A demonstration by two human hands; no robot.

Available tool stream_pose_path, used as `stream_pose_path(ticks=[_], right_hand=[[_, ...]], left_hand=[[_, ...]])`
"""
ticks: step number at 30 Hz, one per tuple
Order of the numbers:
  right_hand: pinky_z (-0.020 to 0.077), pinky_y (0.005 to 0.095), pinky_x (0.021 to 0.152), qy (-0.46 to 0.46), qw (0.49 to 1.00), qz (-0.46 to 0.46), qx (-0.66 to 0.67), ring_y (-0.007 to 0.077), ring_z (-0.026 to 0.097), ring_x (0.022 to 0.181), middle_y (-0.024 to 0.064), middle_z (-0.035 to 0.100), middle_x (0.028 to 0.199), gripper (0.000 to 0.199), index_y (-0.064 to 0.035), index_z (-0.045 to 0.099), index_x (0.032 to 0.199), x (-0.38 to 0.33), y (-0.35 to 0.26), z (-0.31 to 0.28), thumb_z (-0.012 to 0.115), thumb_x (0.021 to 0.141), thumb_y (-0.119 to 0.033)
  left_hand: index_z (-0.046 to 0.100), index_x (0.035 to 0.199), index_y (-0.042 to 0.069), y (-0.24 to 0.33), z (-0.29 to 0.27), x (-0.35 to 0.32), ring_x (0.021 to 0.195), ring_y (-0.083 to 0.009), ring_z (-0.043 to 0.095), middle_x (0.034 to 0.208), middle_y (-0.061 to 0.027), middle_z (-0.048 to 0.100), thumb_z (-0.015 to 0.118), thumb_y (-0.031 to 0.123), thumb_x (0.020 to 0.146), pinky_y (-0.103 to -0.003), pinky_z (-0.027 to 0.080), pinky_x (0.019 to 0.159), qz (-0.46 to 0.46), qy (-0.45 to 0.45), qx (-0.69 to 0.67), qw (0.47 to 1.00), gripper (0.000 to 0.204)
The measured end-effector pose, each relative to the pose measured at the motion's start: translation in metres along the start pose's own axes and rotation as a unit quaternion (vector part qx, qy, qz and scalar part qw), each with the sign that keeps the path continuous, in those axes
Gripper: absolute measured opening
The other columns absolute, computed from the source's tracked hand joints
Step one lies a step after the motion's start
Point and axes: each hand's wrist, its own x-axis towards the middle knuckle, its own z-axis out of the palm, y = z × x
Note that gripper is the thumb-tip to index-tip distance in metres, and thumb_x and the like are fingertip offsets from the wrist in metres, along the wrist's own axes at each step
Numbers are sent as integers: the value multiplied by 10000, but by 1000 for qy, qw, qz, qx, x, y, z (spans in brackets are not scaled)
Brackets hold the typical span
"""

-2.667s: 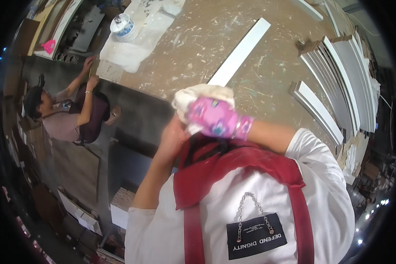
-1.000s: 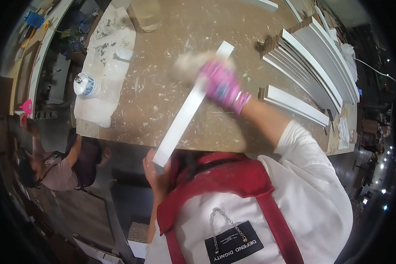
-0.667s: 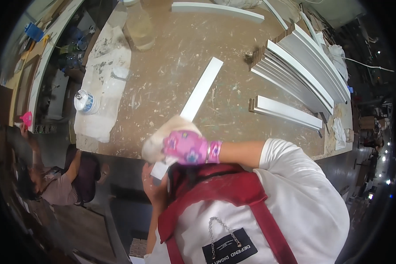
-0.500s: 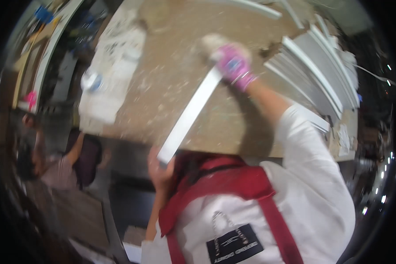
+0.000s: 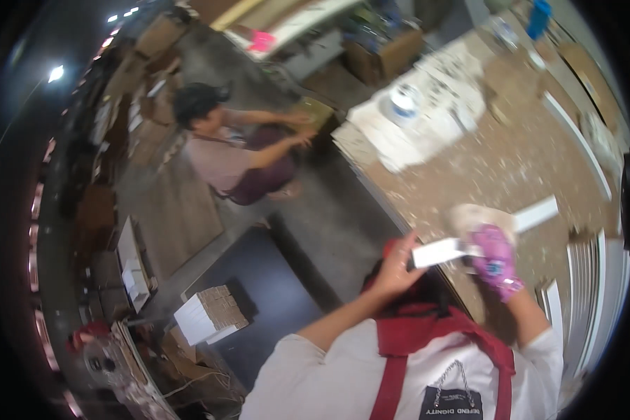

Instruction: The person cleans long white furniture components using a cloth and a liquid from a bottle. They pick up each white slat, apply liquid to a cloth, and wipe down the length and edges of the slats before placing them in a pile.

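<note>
A long flat white strip (image 5: 537,214) lies across the near edge of the brown worktable. My bare left hand (image 5: 397,269) is closed around its near end, just off the table edge. Partway along the strip is my right hand (image 5: 495,257), in a pink glove, with its fingers wrapped over a beige cloth (image 5: 469,216). The cloth covers the middle of the strip, whose far end sticks out beyond it. The fingertips under the cloth are hidden.
Several white and grey strips (image 5: 600,280) are stacked at the right. A white container (image 5: 404,100) stands on a stained white sheet (image 5: 427,136). Beyond the table a person (image 5: 220,150) squats. Left of me, a dark table (image 5: 259,287) bears a stack of white-faced pieces (image 5: 208,315).
The view has swung left, bringing in the dark table and more of the squatting person. My right hand and the cloth have moved from the strip's far end toward my left hand.
</note>
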Motion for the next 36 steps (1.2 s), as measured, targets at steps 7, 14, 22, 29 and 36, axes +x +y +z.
stream_pose_path(ticks=[7,14,22,29,36], right_hand=[[447,441,890,-107,980,-166,-24,328,578,940,150,606,972,318,-100,619,1024,19,-52,3,615,739,-241],[360,346,1003,139,932,327,77,257,468,1141,140,507,1208,398,-18,441,1299,-33,236,-2,492,927,-151],[357,440,1017,84,987,134,42,372,487,1147,201,560,1141,454,-55,564,1160,-18,110,19,616,714,-122],[484,406,784,159,980,118,-34,269,597,874,117,600,944,245,-95,609,978,12,74,7,604,756,-200],[473,406,786,273,960,63,4,295,588,856,172,564,934,240,-68,553,986,9,60,-36,525,825,-245]], left_hand=[[330,1397,39,14,-2,6,1123,-308,494,1260,-179,466,685,131,769,-363,382,982,68,-34,50,996,727],[366,1394,79,34,-12,-6,992,-280,545,1155,-166,491,669,100,787,-328,448,865,27,-29,18,999,680],[464,1299,34,39,-20,2,889,-303,550,988,-159,482,675,80,772,-348,470,760,107,-26,103,989,570],[570,1161,30,21,-23,0,914,-333,576,1027,-174,561,778,138,686,-382,494,776,155,9,211,965,530],[576,1144,50,34,-15,14,912,-351,571,1042,-169,539,784,88,659,-395,493,772,171,-66,219,958,529]])
